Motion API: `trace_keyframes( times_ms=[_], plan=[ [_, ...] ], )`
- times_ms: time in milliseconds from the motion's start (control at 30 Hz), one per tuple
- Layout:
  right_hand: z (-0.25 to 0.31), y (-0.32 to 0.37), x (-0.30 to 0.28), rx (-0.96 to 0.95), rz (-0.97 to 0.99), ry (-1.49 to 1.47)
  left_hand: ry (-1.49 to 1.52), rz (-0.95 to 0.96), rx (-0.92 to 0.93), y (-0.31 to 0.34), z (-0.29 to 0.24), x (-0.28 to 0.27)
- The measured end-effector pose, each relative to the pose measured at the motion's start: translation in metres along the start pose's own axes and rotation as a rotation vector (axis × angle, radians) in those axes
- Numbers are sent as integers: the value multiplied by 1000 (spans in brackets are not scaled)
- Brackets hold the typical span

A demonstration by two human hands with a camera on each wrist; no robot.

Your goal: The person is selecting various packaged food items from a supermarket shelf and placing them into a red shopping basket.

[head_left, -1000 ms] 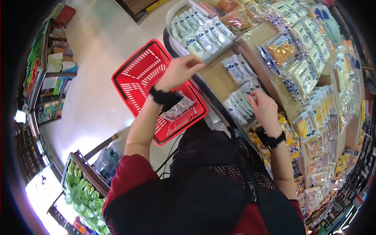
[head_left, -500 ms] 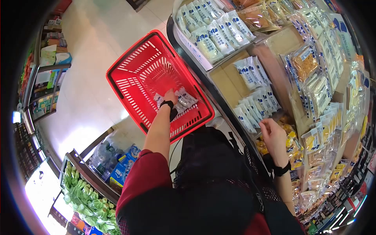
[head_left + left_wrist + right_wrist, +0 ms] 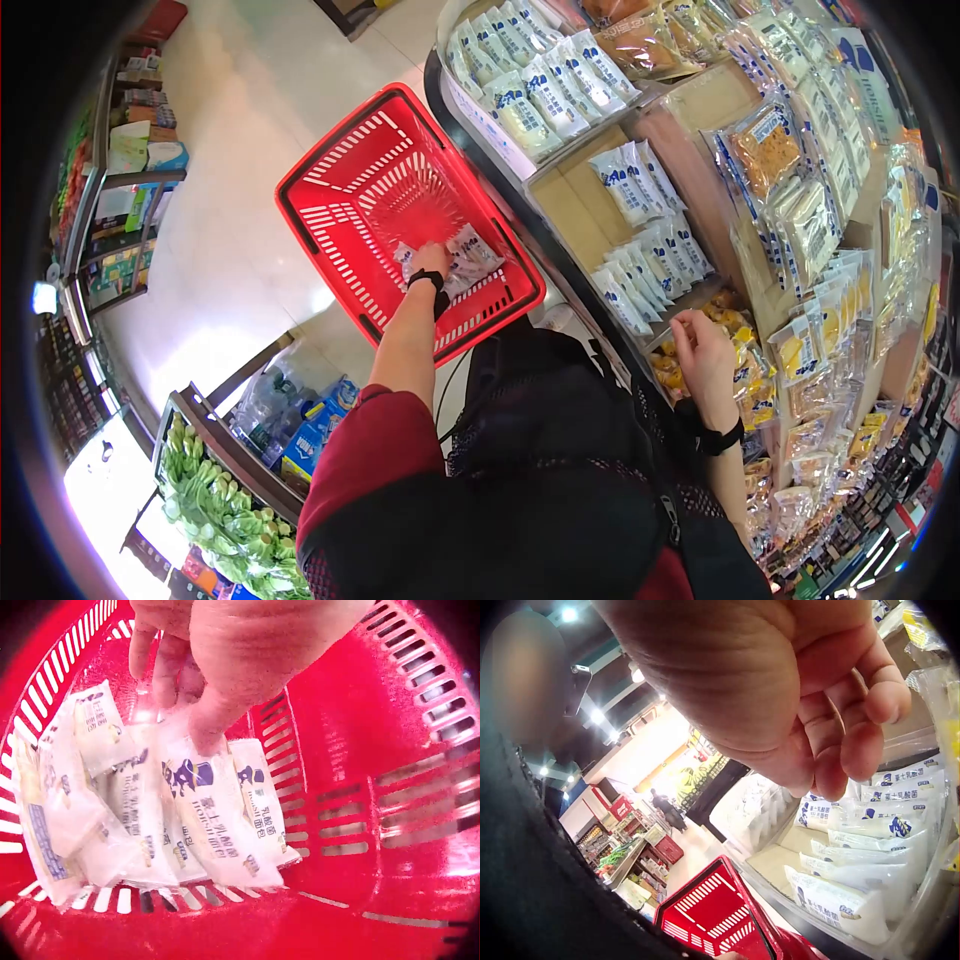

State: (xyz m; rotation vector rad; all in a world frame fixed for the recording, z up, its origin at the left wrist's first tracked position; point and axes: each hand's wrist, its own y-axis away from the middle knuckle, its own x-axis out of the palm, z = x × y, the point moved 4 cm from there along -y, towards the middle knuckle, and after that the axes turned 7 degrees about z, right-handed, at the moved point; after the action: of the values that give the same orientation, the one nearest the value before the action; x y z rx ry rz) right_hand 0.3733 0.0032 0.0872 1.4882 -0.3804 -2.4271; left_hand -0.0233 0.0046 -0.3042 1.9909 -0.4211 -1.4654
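A red shopping basket (image 3: 330,150) stands on the floor beside a shelf unit. Several white packets with blue print (image 3: 468,252) lie at its near end. My left hand (image 3: 430,258) reaches down into the basket. In the left wrist view the left hand (image 3: 176,712) has its thumb tip and fingers touching the top of the white packets (image 3: 202,817), which are piled against the basket wall (image 3: 420,825). My right hand (image 3: 695,340) hangs by the shelf edge with loosely curled fingers. The right wrist view shows the right hand (image 3: 847,742) holding nothing.
Rows of the same white packets (image 3: 645,255) fill the shelf (image 3: 855,900), with yellow snack bags (image 3: 790,345) further right. Green vegetables (image 3: 215,510) and bottled water (image 3: 265,405) sit at lower left. Pale floor (image 3: 240,220) lies left of the basket.
The left hand has gone from the upper shelf down into the basket, and more packets lie there. The right hand has drawn back from the shelf packets.
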Motion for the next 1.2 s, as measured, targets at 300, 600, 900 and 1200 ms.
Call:
trace_keyframes(
  times_ms=[300, 600, 900, 1200],
  plan=[
    [33, -17, -1, -302, -47, -95, 716, -180, 259, 147, -38, -182],
    [85, -63, 3, -532, 4, -505, 940, -8, 619, 202, -143, -267],
    [30, -103, 14, -235, -15, -423, 417, -168, 974, 119, -246, -304],
    [5, -150, 40, -79, -73, -208, -19, -245, 948, 53, -287, -283]
  ],
)
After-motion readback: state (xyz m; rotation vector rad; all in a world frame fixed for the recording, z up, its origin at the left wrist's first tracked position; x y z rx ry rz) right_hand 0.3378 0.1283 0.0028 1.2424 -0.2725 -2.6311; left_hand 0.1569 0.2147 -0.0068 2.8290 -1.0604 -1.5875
